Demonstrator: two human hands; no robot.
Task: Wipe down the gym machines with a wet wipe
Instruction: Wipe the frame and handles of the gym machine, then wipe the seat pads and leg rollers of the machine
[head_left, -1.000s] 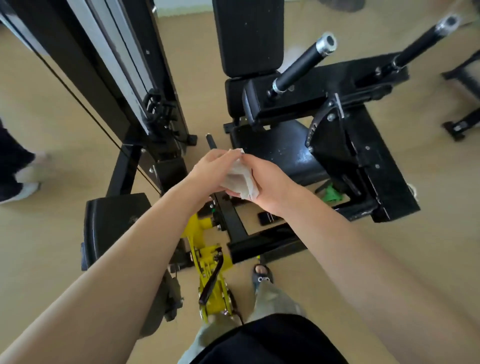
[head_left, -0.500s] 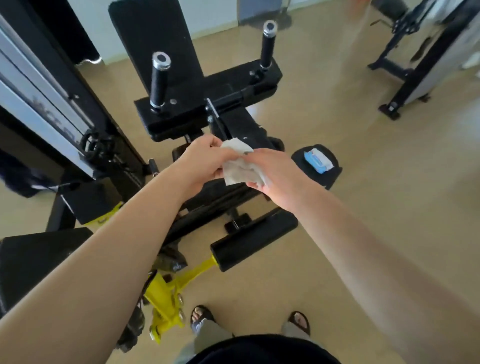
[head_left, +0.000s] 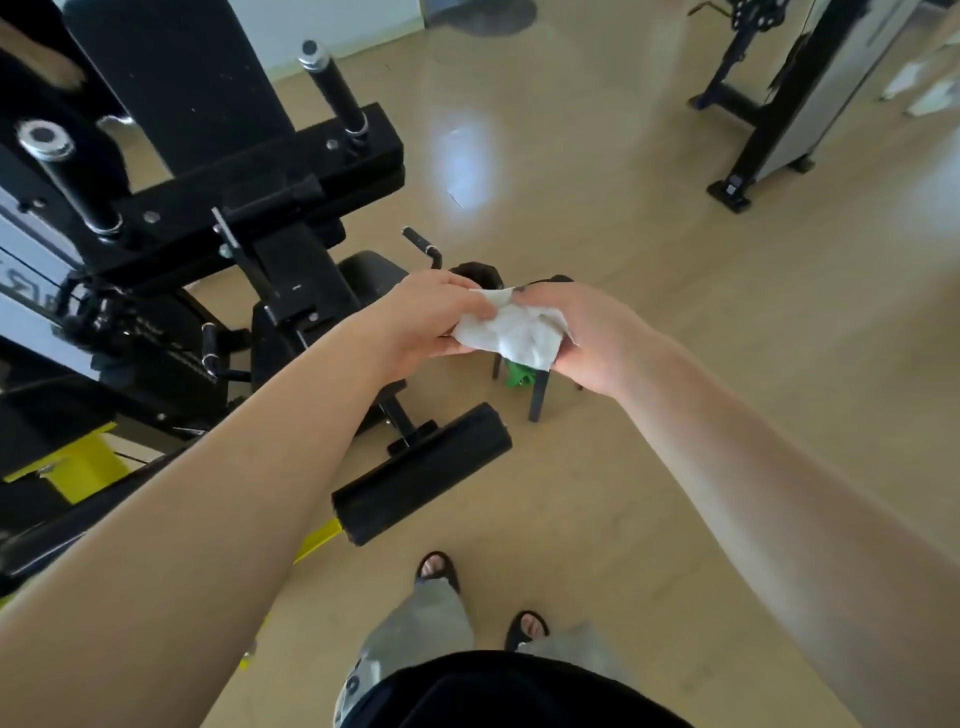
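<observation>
Bright, even daylight, a pale glare patch on the glossy floor (head_left: 462, 156), wide-angle bending and soft blur at edges

Wipe (head_left: 511, 332) sits between left hand (head_left: 421, 322) and right hand (head_left: 592, 338), both gripping it. Machine (head_left: 249, 208) lies left; roller pad (head_left: 423, 473) below the hands. Second machine (head_left: 779, 104) far right.

A small black stool (head_left: 538, 395) stands on the tan floor (head_left: 649, 322), something green (head_left: 519, 375) beneath it.

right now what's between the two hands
In the head view, only the white wet wipe spans the gap, gripped by the left hand at one end and the right hand at the other.
</observation>
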